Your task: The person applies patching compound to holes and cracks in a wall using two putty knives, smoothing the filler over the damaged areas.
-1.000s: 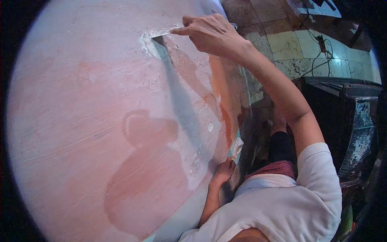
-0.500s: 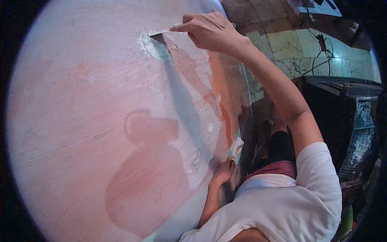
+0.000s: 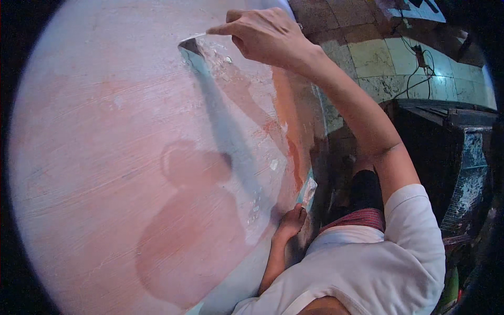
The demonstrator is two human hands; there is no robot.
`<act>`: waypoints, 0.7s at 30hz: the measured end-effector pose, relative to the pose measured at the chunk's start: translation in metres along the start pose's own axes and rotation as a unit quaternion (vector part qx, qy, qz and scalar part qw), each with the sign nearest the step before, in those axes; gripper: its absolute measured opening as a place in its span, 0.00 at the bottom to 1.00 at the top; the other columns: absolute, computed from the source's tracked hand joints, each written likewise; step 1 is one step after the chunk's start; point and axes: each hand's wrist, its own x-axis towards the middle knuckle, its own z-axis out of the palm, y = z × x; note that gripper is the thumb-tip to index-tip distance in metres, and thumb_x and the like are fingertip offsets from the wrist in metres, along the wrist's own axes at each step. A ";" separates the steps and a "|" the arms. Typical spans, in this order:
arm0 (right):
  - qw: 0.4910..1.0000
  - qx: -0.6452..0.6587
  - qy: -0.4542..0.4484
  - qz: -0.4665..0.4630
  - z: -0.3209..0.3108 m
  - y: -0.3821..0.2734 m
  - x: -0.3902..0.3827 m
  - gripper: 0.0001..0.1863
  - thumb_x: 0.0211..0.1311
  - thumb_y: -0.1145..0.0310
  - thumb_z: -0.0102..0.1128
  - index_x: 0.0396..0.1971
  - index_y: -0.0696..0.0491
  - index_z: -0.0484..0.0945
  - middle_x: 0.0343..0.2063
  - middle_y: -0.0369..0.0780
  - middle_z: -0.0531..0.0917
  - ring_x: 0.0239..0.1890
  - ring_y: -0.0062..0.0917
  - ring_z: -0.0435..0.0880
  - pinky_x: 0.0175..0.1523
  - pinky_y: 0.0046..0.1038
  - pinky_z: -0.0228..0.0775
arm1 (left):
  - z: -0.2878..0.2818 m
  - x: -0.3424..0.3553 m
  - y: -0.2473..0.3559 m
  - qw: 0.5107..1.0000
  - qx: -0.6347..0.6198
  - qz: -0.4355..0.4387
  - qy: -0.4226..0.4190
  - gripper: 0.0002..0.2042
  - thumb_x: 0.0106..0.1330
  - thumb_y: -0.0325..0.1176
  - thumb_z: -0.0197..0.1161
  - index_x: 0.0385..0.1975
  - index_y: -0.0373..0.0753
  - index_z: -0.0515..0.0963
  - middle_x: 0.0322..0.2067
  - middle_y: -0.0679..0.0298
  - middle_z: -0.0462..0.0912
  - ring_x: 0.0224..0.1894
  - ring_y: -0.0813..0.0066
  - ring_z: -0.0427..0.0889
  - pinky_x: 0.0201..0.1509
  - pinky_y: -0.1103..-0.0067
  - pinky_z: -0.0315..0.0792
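My right hand (image 3: 268, 37) is closed around a putty knife (image 3: 192, 46), one finger stretched along it toward the blade. The blade's edge touches a broad pinkish-white surface (image 3: 105, 173) near the top of the view. Beside the blade lies a rough, chipped patch with whitish filler (image 3: 216, 59). Low down by my waist, my left hand (image 3: 291, 223) grips a second flat blade (image 3: 307, 192) loaded with pale putty; its handle is hidden in my fingers.
A bare orange-brown strip (image 3: 286, 105) runs along the pink surface's right side. Further right are floor tiles (image 3: 370, 58) with a black cable (image 3: 420, 65) on them. A dark bulky object (image 3: 436, 136) stands near my right elbow. My shadow falls across the pink surface.
My right hand has slid left and slightly up with the putty knife. The thick white putty by the blade is now spread thinner. My left hand has barely moved.
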 end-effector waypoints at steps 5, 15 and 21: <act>0.998 -0.054 -0.026 -0.005 0.009 -0.009 -0.007 0.20 0.53 0.74 0.55 0.46 0.39 0.80 0.33 0.37 0.81 0.28 0.33 0.82 0.30 0.33 0.75 | -0.004 0.000 0.005 1.000 0.016 -0.009 -0.005 0.17 0.70 0.43 0.43 0.47 0.36 0.67 0.35 0.37 0.78 0.41 0.39 0.78 0.46 0.54 0.68; 0.999 -0.034 -0.036 -0.013 -0.012 -0.024 -0.026 0.18 0.49 0.73 0.58 0.43 0.44 0.81 0.32 0.42 0.80 0.30 0.37 0.83 0.31 0.36 0.75 | -0.008 -0.002 0.011 0.999 -0.011 -0.024 -0.025 0.13 0.70 0.41 0.45 0.43 0.37 0.65 0.31 0.37 0.77 0.38 0.37 0.77 0.42 0.51 0.67; 0.995 -0.055 -0.076 0.018 0.004 -0.019 -0.028 0.21 0.56 0.73 0.56 0.48 0.36 0.80 0.35 0.32 0.80 0.24 0.27 0.81 0.28 0.28 0.75 | 0.001 0.002 -0.006 1.000 -0.001 0.007 0.004 0.13 0.70 0.42 0.44 0.43 0.38 0.65 0.32 0.39 0.78 0.38 0.37 0.77 0.42 0.52 0.67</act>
